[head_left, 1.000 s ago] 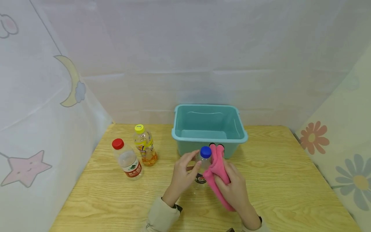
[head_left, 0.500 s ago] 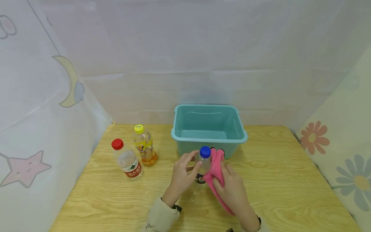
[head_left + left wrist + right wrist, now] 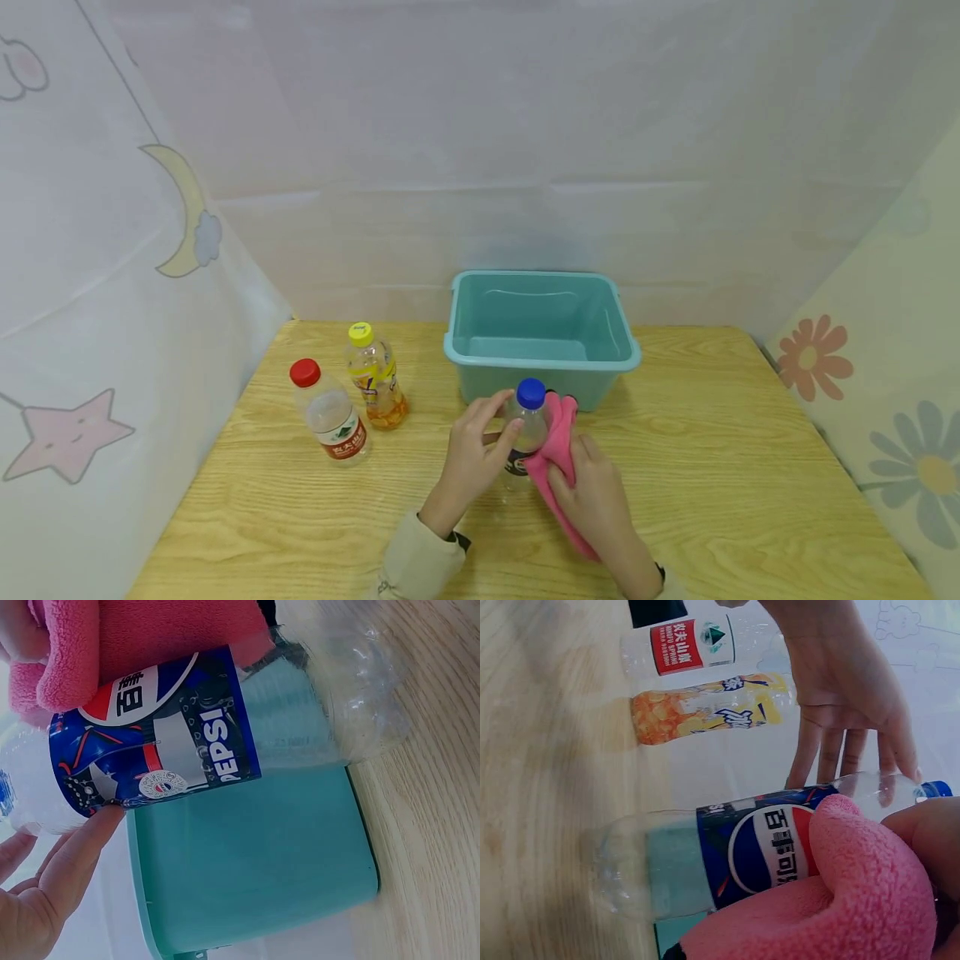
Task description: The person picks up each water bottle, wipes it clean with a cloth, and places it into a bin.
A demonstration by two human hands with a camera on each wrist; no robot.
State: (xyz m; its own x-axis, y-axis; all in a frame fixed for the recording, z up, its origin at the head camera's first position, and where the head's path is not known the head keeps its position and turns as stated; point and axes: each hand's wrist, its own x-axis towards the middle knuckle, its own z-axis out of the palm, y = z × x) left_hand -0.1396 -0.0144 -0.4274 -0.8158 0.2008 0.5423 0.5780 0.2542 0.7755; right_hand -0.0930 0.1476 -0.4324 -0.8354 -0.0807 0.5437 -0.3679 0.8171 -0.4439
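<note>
A clear bottle with a blue cap [image 3: 531,394] and a dark Pepsi label [image 3: 161,735] stands on the table in front of the teal bin. My left hand [image 3: 472,454] holds it around its upper part, fingers and thumb against the left side. On its right, my right hand [image 3: 597,498] grips a folded pink cloth [image 3: 558,450], which touches the bottle at the label. In the right wrist view the cloth [image 3: 870,885] lies over part of the label, and the left hand's fingers [image 3: 832,750] reach the bottle's neck end.
The teal bin [image 3: 542,363] stands right behind the bottle, with nothing seen inside. On the left stand a red-capped bottle [image 3: 330,417] and a yellow-capped bottle [image 3: 375,379] with some orange contents. A white cloth backdrop [image 3: 480,167] rises behind the wooden table [image 3: 735,467].
My right hand has shifted slightly left and down along the bottle with the pink cloth, whose upper end now sits lower. My left hand keeps its place on the bottle.
</note>
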